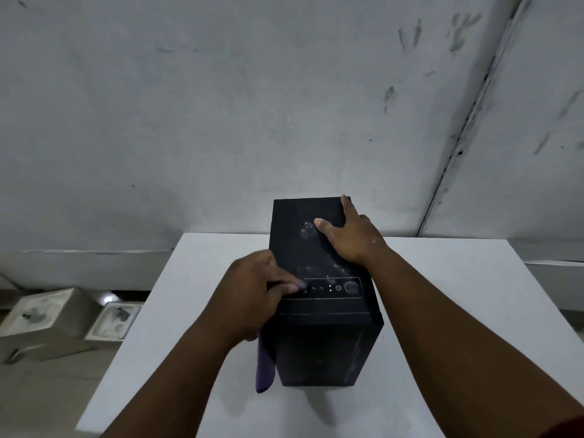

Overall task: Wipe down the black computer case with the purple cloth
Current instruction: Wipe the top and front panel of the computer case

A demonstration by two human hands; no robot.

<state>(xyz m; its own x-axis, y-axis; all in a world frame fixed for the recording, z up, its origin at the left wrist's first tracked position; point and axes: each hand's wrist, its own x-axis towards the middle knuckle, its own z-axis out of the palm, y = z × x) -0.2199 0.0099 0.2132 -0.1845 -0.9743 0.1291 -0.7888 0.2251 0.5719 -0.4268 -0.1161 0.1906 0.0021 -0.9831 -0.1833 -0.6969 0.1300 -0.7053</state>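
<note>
The black computer case (319, 339) stands upright on a white table (458, 311), its dusty top panel with buttons and ports facing me. My left hand (256, 289) grips the purple cloth (264, 368) at the case's upper left edge; most of the cloth hangs down beside the case's left side. Its thumb lies on the top panel by the ports. My right hand (347, 238) lies flat on the far right part of the top, fingers spread and reaching the back edge. Smudges mark the dust on top.
A grey marked wall rises right behind the table. On the floor at the left lie pale moulded packing pieces (53, 311). The table's left edge is close to my left forearm.
</note>
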